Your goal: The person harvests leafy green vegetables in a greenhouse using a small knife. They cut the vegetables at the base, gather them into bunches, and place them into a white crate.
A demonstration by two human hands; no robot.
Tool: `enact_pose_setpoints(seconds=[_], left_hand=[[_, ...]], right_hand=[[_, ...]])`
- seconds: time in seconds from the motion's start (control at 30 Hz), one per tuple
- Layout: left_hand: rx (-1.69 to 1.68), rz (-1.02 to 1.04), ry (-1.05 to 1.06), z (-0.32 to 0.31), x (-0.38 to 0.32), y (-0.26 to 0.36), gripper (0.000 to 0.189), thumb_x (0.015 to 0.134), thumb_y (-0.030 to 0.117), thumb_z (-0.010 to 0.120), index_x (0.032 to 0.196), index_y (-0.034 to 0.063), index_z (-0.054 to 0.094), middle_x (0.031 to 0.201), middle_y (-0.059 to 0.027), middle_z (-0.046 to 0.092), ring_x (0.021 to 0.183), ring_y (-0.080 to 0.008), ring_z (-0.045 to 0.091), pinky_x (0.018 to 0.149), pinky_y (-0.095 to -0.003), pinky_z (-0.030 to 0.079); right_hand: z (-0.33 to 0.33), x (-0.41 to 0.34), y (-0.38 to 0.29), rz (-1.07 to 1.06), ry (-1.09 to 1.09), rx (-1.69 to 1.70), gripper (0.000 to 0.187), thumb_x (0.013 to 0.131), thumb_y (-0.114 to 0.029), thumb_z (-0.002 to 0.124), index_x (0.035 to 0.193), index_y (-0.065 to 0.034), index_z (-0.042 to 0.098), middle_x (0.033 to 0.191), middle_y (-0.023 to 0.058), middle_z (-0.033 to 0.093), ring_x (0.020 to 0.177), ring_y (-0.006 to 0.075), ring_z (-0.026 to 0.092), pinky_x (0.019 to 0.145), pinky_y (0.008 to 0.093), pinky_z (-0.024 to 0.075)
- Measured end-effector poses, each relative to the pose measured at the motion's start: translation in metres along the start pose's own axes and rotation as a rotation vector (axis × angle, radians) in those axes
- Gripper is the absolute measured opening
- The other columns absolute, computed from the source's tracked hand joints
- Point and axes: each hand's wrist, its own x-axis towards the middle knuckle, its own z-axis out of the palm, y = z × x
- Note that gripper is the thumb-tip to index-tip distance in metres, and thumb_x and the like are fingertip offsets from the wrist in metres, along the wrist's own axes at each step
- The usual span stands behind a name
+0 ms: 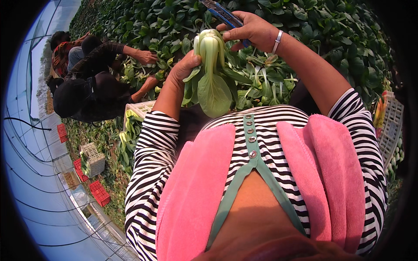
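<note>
A head of bok choy [212, 55] hangs in front of my chest, its pale root end up and its green leaves down. My left hand [186, 66] grips it from the side, thumb on the stalks. In my right hand [250, 31] is a blue utility knife [223, 14], pointing up and to the left. The right thumb and fingertips are at the upper right of the stalks; whether they press on them I cannot tell. Below the bok choy lie loose cut leaves and stalks [267, 81].
Dense rows of bok choy [310, 19] grow ahead. At left, people [94, 91] crouch, hands among the plants. A pale plastic crate [138, 109] holding greens stands by my left elbow, another crate [390, 120] at far right. Red crates [99, 193] sit farther back at left.
</note>
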Motion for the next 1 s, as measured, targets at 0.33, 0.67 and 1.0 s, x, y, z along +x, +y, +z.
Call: enact_pose_setpoints(seconds=[0.33,0.67,1.0], left_hand=[[0.11,-0.188,0.054,0.029,-0.009,-0.021,0.068,0.069,0.033,0.085,0.124,0.0017,0.06,0.111,-0.0074,0.066,0.1,-0.017,0.062,0.092,-0.0314,0.049],[-0.214,0.279,0.712,0.097,-0.045,-0.031,0.059,0.079,0.018,0.081,0.129,0.0033,0.055,0.118,-0.0049,0.064,0.105,-0.015,0.06,0.095,-0.0302,0.046],[-0.273,0.435,0.72,0.109,-0.033,-0.051,0.074,0.081,0.033,0.081,0.139,0.0077,0.042,0.129,-0.0038,0.056,0.118,-0.0154,0.051,0.1,-0.0306,0.042]], right_hand=[[-0.005,0.002,-0.009,-0.041,0.204,-0.925,0.026,0.071,0.0,0.066,0.096,-0.0038,0.062,0.079,0.0078,0.062,0.071,0.0171,0.062,0.062,0.0305,0.049],[-0.01,0.021,0.012,-0.006,0.161,-0.435,0.024,0.084,-0.015,0.073,0.101,-0.0078,0.058,0.076,-0.0036,0.055,0.066,0.0048,0.049,0.06,0.0245,0.0423],[0.068,-0.005,0.039,0.11,0.048,0.395,0.016,0.095,-0.017,0.062,0.109,-0.0084,0.056,0.095,0.0035,0.066,0.083,0.0161,0.064,0.074,0.0323,0.0532]])
